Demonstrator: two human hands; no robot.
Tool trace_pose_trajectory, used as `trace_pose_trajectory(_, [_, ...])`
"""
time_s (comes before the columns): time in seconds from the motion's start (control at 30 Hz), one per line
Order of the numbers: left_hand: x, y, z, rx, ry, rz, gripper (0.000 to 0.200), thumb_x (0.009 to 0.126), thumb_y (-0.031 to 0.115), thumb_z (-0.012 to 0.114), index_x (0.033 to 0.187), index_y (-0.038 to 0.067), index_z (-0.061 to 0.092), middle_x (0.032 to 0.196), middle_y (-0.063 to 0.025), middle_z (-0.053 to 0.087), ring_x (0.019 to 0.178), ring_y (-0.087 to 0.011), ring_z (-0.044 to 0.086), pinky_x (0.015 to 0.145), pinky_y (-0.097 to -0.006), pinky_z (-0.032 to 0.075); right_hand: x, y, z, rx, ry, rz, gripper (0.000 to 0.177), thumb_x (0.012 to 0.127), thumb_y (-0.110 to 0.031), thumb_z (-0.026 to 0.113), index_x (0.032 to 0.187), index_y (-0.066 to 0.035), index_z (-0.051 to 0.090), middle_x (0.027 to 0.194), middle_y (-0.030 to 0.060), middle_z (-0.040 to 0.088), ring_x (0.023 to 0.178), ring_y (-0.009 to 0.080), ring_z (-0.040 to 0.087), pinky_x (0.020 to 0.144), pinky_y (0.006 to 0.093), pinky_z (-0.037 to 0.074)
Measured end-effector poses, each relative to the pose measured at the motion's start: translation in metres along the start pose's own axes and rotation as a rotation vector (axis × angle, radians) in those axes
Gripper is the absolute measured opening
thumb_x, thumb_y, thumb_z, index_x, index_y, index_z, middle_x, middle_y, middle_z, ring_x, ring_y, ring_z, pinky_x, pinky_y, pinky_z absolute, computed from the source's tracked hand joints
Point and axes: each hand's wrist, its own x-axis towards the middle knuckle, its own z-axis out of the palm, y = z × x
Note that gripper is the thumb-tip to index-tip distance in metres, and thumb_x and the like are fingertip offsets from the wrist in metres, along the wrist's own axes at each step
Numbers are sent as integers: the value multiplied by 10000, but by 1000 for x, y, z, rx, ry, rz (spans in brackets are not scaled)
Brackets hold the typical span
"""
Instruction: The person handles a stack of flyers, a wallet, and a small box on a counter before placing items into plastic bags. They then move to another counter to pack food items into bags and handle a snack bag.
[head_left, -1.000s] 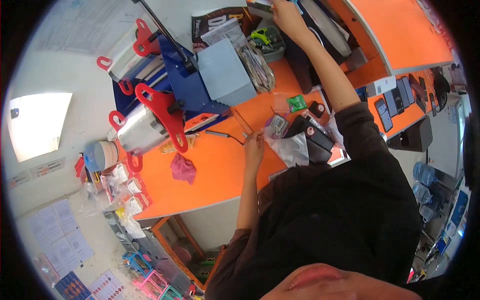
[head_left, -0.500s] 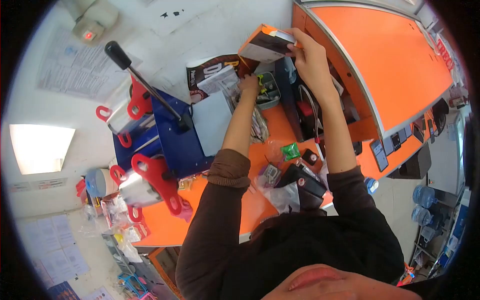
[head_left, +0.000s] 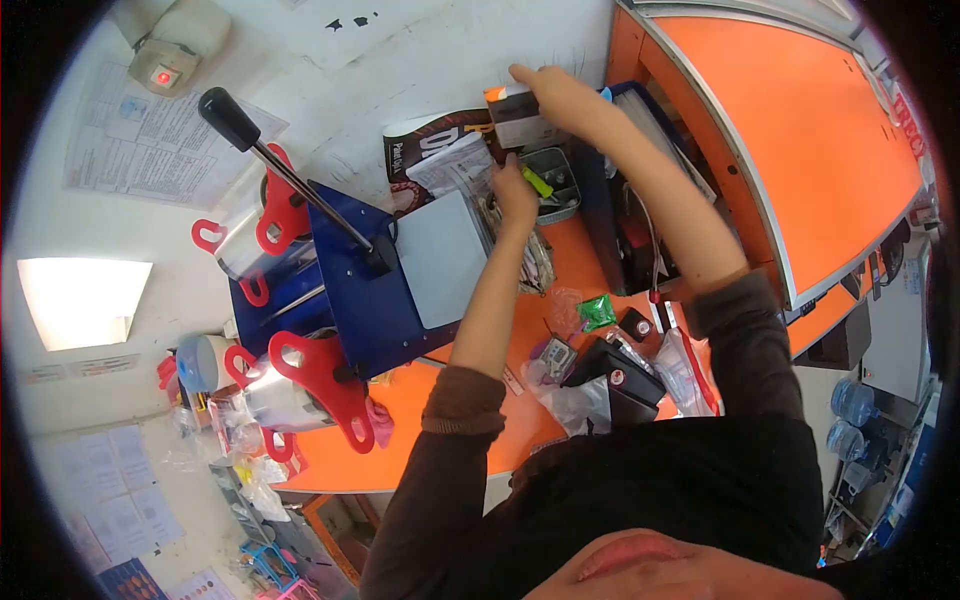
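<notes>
Box (head_left: pixel 522 128) — gripped by right fingers (head_left: pixel 536 83) — is near the tray (head_left: pixel 567 212) (left fingers (head_left: pixel 510 173): can't tell whether closed).

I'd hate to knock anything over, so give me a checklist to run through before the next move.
1. Right hand holding the orange-cornered box: ok.
2. Firm grip on the box: cannot tell.
3. Left hand free of any item: cannot tell.
4. Compartmented container open on top: ok.
5. Yellow-green item in the container: ok.
6. Clear space around the container: not ok; plastic-wrapped bundle and dark holder close by.
</notes>
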Motion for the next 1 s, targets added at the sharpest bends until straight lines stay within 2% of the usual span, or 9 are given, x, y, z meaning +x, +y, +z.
trace_pose_trajectory(0.17, [-52, 24, 7, -358, 128, -75, 352, 692, -103, 504, 1033, -21, 531, 1096, -288, 479, 997, -455, 507, 825, -469, 431, 20, 20, 10, -111, -318, 21, 479, 804, 30, 470, 1262, -114, 473, 985, 257, 617, 903, 421, 610, 755, 457, 505])
trace_pose_trajectory(0.33, [-101, 37, 12, -149, 79, 178, 383, 726, -86, 508, 1100, -5, 509, 1111, -259, 482, 991, -427, 499, 871, -490, 406, 23, 7, 24, -227, -501, 64, 626, 744, 77, 480, 1313, -179, 435, 982, 254, 619, 917, 423, 606, 750, 466, 494])
trace_pose_trajectory(0.4, [-108, 25, 19, -141, 3, 127, 371, 729, -54, 536, 1098, -23, 506, 1110, -239, 494, 1014, -411, 490, 880, -485, 404, 21, 0, 30, -247, -597, 54, 408, 820, -42, 493, 1213, -151, 510, 1034, 222, 612, 968, 388, 602, 782, 455, 492])
trace_pose_trajectory(0.6, [-112, 10, 14, -21, -31, 167, 439, 698, -9, 586, 1125, -54, 498, 1111, -242, 495, 1000, -410, 504, 876, -455, 420, 26, 19, 63, -253, -652, 87, 521, 783, 25, 499, 1266, -167, 458, 1071, 243, 597, 974, 413, 590, 789, 459, 489])
trace_pose_trajectory(0.67, [-116, 10, 12, -27, 18, 255, 447, 683, 26, 620, 1111, -48, 515, 1071, -229, 499, 983, -401, 498, 874, -461, 413, 13, 17, 61, -372, -752, 124, 474, 844, -65, 494, 1301, -174, 433, 1143, 214, 589, 1039, 390, 575, 881, 449, 459])
trace_pose_trajectory(0.77, [-126, 11, 17, 21, 95, 288, 371, 691, 31, 616, 1054, -8, 545, 1036, -199, 518, 976, -378, 505, 869, -452, 413, -16, -4, 51, -1147, -670, -80, 430, 898, -223, 489, 1323, -191, 431, 1313, 139, 505, 1183, 309, 500, 964, 525, 379])
trace_pose_trajectory(0.83, [-137, 20, 5, -59, -8, 249, 321, 701, 24, 605, 1017, 8, 551, 1022, -183, 530, 968, -364, 513, 861, -440, 421, 25, -32, 61, -1200, -1155, 191, 489, 870, -289, 536, 1331, -157, 442, 1341, 77, 473, 1216, 304, 447, 963, 595, 341])
trace_pose_trajectory(0.9, [-155, 31, -15, -142, -114, 180, 271, 710, 18, 594, 979, 23, 557, 1008, -168, 541, 960, -351, 521, 852, -429, 428, 35, -25, 86, -1262, -1356, 368, 504, 841, -308, 582, 1304, -134, 484, 1336, 68, 473, 1203, 326, 443, 946, 663, 305])
trace_pose_trajectory(1.0, [-194, 31, -51, -384, 23, 196, 172, 734, -9, 557, 900, 35, 566, 973, -140, 560, 939, -328, 536, 826, -411, 445, 33, -3, 125, -1338, -1161, 439, 430, 833, -282, 584, 1224, -108, 542, 1259, 98, 520, 1127, 348, 495, 885, 665, 325])
